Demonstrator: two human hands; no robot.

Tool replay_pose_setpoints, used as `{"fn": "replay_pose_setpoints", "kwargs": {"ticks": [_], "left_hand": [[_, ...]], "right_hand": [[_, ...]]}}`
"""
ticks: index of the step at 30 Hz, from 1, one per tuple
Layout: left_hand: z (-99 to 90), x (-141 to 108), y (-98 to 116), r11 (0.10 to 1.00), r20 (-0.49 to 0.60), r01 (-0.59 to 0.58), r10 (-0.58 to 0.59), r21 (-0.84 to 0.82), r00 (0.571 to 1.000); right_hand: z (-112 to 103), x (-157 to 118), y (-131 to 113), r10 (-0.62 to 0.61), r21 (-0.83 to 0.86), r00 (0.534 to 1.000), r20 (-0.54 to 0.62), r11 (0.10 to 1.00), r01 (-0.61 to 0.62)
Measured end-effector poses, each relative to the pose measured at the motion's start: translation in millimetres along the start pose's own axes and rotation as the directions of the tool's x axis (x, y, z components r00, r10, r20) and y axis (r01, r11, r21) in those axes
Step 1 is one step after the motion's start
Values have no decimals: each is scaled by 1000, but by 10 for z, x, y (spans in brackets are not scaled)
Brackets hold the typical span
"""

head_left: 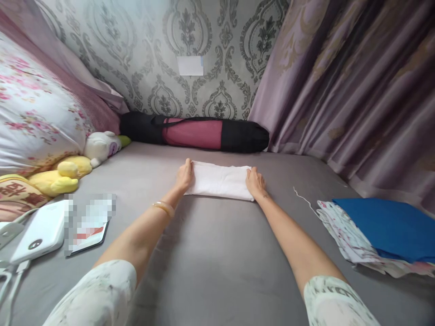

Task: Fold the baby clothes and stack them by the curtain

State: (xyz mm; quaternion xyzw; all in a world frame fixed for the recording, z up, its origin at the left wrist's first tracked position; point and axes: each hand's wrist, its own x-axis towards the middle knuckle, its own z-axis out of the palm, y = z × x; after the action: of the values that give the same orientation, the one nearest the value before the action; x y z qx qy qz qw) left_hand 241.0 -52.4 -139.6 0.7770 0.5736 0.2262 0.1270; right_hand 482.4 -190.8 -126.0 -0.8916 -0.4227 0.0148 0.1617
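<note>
A white cloth (220, 182), folded into a wide, low rectangle, lies on the grey bed sheet (217, 253) in front of me. My left hand (185, 175) grips its left end, thumb up at the far corner. At the opposite end my right hand (255, 182) is closed on the cloth's right edge. Both arms reach straight forward, and a pale bangle (163, 208) sits on my left forearm. The fingers under and behind the cloth are partly hidden. Whether it is a garment or a towel I cannot tell.
Along the wall lies a long black and pink bag (193, 133). To the right sits a stack of folded fabric with a blue piece (390, 226) on top. A white power bank (41, 231), a phone (90, 226) and plush toys (54, 179) are on the left.
</note>
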Motion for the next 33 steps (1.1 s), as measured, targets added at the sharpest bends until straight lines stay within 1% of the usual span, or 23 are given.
{"fn": "replay_pose_setpoints", "kwargs": {"ticks": [4,9,13,16,18,20,21,22,24,25,26,28,30,31,33], "left_hand": [[74,66,-26,1000,-16,2,-2,10,1000],[125,110,-38,1000,18,22,-22,-19,1000],[135,143,-18,997,44,80,-80,9,996],[89,216,-19,982,53,184,-182,-37,982],[13,257,-65,954,117,268,-254,-134,960],[-99,238,-166,910,208,339,-294,-236,933],[-163,194,-234,894,239,356,-295,-273,925],[-228,126,-309,888,250,349,-280,-298,927],[-350,-64,-464,908,247,278,-205,-313,947],[-401,-173,-536,920,250,232,-155,-316,956],[-443,-281,-598,926,275,203,-115,-319,955],[-498,-467,-683,925,344,190,-69,-331,936],[-519,-593,-711,920,407,192,-39,-342,913],[-519,-635,-705,919,419,186,-26,-347,908],[-502,-688,-670,918,405,166,-7,-359,914]], "right_hand": [[60,69,5,0,-41,1000,9,999,1],[117,100,4,36,-54,999,9,998,-35],[141,138,-5,83,-34,997,6,996,-83],[131,224,61,128,45,991,31,991,-129],[117,281,163,134,157,988,78,977,-145],[100,292,296,122,329,978,169,928,-172],[88,269,365,123,415,969,216,887,-205],[73,225,432,126,468,961,245,853,-231],[33,77,550,118,515,953,281,819,-253],[9,-18,595,107,519,950,294,817,-253],[-17,-117,632,90,518,948,305,820,-244],[-64,-304,677,43,505,949,313,838,-205],[-94,-444,693,-11,480,956,294,866,-137],[-100,-492,694,-40,466,959,282,879,-100],[-96,-551,685,-89,443,962,259,896,-36]]}}
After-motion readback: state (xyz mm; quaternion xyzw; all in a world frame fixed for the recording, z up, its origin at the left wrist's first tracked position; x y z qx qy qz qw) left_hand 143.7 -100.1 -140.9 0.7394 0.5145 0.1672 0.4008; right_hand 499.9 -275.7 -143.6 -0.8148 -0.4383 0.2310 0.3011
